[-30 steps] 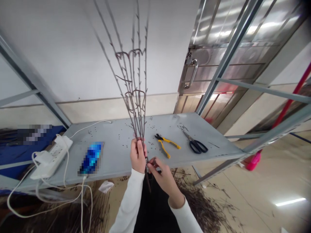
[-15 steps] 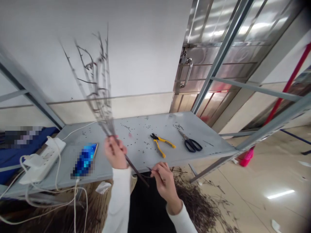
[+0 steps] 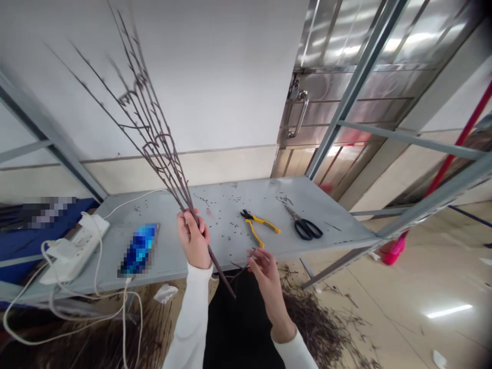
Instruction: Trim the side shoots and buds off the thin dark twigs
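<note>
A tall, dark brown branch (image 3: 169, 148) with several thin, forked twigs leans up and to the left, its lower stem gripped in my left hand (image 3: 194, 236). The stem's cut end points down over my lap. My right hand (image 3: 265, 271) pinches a thin twig (image 3: 241, 270) beside the lower stem. Whether that twig is still joined to the branch I cannot tell. On the grey table beyond my right hand lie yellow-handled pliers (image 3: 258, 225) with their handles apart. To their right are scissors with dark handles (image 3: 305, 225).
A phone (image 3: 139, 250) and a white power strip (image 3: 79, 246) with tangled cables occupy the table's left side. Small twig bits dot the grey table (image 3: 184, 256). Metal posts (image 3: 353, 87) rise at both ends. A twig heap (image 3: 319, 328) covers the floor at right.
My left hand has shifted slightly right, and the branch now tilts further left and reaches higher. My right hand has moved a little up and right, its fingers less curled.
</note>
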Demonstrator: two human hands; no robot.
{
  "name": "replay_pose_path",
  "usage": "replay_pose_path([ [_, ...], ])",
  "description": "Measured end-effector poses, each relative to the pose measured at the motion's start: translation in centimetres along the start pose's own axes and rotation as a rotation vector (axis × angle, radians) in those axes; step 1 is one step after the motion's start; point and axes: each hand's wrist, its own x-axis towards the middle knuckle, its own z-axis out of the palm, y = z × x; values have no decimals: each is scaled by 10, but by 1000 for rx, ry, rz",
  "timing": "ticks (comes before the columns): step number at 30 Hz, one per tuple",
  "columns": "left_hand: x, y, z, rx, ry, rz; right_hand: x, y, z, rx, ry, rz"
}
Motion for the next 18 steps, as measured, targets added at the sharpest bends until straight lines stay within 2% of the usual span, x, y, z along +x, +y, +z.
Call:
replay_pose_path([
  [2, -3, -6, 0, -12, 11, -47, -2, -2, 4, -290, 121, -246],
  [3, -4, -9, 1, -22, 12, -74, -3, -6, 4, -441, 97, -385],
  [4, -5, -12, 1, -32, 11, -97, -5, -11, 4, -568, 2, -523],
  [6, -6, -16, 2, -51, 10, -121, -8, -23, 2, -707, -311, -749],
  [8, -6, -17, 2, -58, 15, -120, -10, -34, -1, -725, -589, -853],
  [10, -6, -15, 3, -64, 14, -124, -11, -40, -4, -732, -712, -830],
  [12, -7, -13, 5, -83, -9, -154, -11, -42, -6, -761, -746, -752],
  [18, -7, -1, 7, -113, -55, -239, -24, -27, -9, -731, -639, -559],
])
